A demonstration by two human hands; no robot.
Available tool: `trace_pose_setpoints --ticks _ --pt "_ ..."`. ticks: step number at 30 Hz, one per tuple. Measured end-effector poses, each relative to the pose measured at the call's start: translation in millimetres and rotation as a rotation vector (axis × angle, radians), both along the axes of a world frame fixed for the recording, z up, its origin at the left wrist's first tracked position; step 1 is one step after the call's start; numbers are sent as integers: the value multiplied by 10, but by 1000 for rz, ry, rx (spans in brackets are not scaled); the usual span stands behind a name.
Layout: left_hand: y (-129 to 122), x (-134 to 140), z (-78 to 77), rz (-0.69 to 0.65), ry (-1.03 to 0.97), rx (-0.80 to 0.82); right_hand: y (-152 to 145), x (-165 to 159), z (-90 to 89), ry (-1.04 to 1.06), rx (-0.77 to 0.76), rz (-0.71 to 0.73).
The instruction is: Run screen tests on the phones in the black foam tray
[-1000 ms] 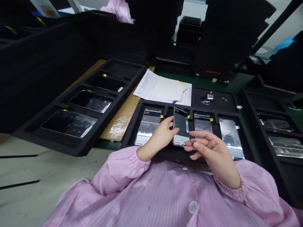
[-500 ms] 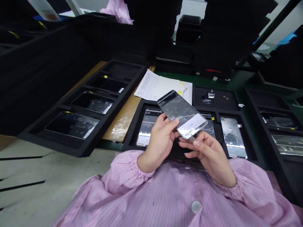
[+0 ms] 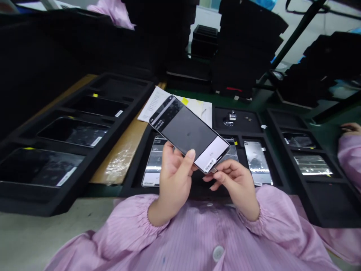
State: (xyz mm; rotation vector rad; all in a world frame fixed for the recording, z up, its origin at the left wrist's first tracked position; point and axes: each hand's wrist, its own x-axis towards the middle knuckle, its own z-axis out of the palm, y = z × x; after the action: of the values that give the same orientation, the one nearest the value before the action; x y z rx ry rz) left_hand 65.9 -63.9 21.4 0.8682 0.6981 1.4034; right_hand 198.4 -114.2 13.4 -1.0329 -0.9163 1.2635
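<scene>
My left hand (image 3: 176,177) grips a smartphone (image 3: 188,131) by its lower long edge, thumb on the screen. The phone is tilted, its lit display facing me, with a white band and a barcode label at the lower right end. At that end, my right hand (image 3: 237,182) pinches a small grey SIM card tray (image 3: 213,170) between thumb and fingers, right at the phone's short edge. How deep the tray sits in the slot cannot be made out. Beneath both hands is a black foam tray (image 3: 132,180) holding a lit phone (image 3: 153,162), another phone partly hidden, and a silvery phone (image 3: 258,162).
At left, a black tray (image 3: 64,192) holds several dark phones, beside a cardboard box (image 3: 113,162). Papers (image 3: 152,103) lie behind. A shiny metal piece (image 3: 231,117) sits in the rear compartment. Another tray (image 3: 313,192) and a co-worker's hand (image 3: 351,128) are at right.
The phone has come nearer and shows larger, its screen turned more toward me. The whole view has shifted, so things sit further left, and a co-worker's hand has appeared at right.
</scene>
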Motion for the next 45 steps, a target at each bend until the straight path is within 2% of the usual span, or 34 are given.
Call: trace_pose_setpoints --ticks 5,11,13,14,17,18,19,20,21,22,25,28,30,33,35,38,41,43,45 --pt "-14 10 -5 63 20 53 17 -4 -12 -23 8 9" --pt "-54 48 28 -123 -88 -124 53 -9 -119 -95 27 -55" --pt "-19 29 33 -160 -107 -172 93 80 -88 -237 75 -33" --pt "10 4 34 -181 -102 -193 145 174 -49 -355 100 30" --pt "128 -107 29 -243 -50 -273 493 697 126 -818 54 383" --pt "167 -143 25 -260 -31 -309 668 934 181 -970 -29 418" --pt "201 -172 20 -273 -19 -348 859 1181 221 -1152 -140 285" --pt "225 -191 16 -283 -14 -390 1054 1421 238 -1344 -244 9" --pt "239 -199 14 -288 -18 -430 1241 1638 227 -1427 -282 -162" --pt "242 -196 16 -284 -31 -467 1410 1817 188 -1476 -300 -245" --pt "213 -155 39 -260 -92 -550 1741 2089 -48 -1579 -319 -317" --pt "179 -119 73 -263 -143 -574 1829 2098 -285 -1632 -286 -332" --pt "160 -114 95 -266 -151 -560 1821 2075 -358 -1637 -253 -343" --pt "136 -125 118 -287 -111 -514 1791 2053 -329 -1599 -198 -373" --pt "137 -144 110 -308 -62 -466 1753 2029 -235 -1537 -161 -423" --pt "191 -200 25 -340 74 -373 1572 1936 -1 -1382 -111 -481" --pt "282 -284 -137 -365 366 -229 1156 1746 291 -1079 5 -451" --pt "320 -322 -234 -350 597 -128 795 1575 451 -658 121 -398" --pt "313 -308 -281 -272 802 -45 457 1395 529 -428 98 -359"
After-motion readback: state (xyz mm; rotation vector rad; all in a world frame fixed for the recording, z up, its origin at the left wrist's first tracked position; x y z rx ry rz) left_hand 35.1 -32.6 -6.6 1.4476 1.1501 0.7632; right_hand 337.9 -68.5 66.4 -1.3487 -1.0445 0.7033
